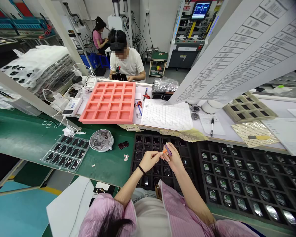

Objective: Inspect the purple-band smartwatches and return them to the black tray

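Both of my hands meet over a black compartment tray (135, 164) that holds small dark rounded-square parts. My right hand (174, 159) grips a small part with a dark purple face (168, 150), tilted on edge between the fingers. My left hand (149, 162), with a black band at the wrist, is closed in a pinch at a thin orange piece (164, 151) that touches the part. I cannot tell whether the orange piece is a tool or a tab. Fingers hide some of both items.
A second black tray (204, 181) of parts lies at right. To the left are a grey fan (101, 140), a clear blister tray (66, 152) and two dark lenses (123, 144). A pink foam tray (108, 102) and a form sheet (166, 115) rest on the shelf. A person (128, 62) sits opposite.
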A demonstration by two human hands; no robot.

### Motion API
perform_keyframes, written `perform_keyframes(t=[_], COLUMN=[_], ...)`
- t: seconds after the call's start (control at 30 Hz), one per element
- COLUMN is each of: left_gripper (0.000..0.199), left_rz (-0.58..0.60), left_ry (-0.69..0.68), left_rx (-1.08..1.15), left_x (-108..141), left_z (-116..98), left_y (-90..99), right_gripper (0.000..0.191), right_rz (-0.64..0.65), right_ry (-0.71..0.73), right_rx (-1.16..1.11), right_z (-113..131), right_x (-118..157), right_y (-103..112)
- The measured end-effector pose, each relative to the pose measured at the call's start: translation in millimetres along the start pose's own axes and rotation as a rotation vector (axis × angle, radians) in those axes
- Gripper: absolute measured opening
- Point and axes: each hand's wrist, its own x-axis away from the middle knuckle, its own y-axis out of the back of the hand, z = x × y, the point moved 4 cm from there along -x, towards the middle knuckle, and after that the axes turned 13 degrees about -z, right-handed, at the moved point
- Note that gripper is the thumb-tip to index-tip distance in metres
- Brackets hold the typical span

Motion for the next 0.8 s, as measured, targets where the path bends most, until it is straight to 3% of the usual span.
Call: perform_keyframes(t=[0.13,0.27,0.47,0.57,0.7,0.8], left_gripper=[0.058,0.059,0.06,0.055,0.048,0.045], left_rz=[0.03,-0.027,-0.113,-0.191,-0.273,-0.366], left_ry=[0.031,0.045,0.09,0.046,0.014,0.13], left_rx=[0.078,0.151,0.166,0.137,-0.104,-0.262], left_x=[-0.4,1.2,-2.2,-7.7,-17.4,-21.4], left_z=[-1.5,1.2,15.5,22.8,48.0,82.6], left_y=[-2.4,-5.0,-3.2,-4.4,0.9,31.6], right_gripper=[0.044,0.037,0.038,0.035,0.04,0.047], right_rz=[0.039,0.019,-0.002,-0.038,-0.101,-0.218], right_ry=[-0.117,-0.168,-0.122,-0.085,-0.01,0.072], right_rx=[-0.119,-0.182,-0.011,0.097,0.278,0.444], right_z=[-8.0,-10.5,-21.8,-34.8,-46.6,-36.5], right_x=[2.5,0.5,-6.8,-4.7,-13.7,-41.9], right_y=[-4.5,-6.9,-2.6,2.8,24.9,67.6])
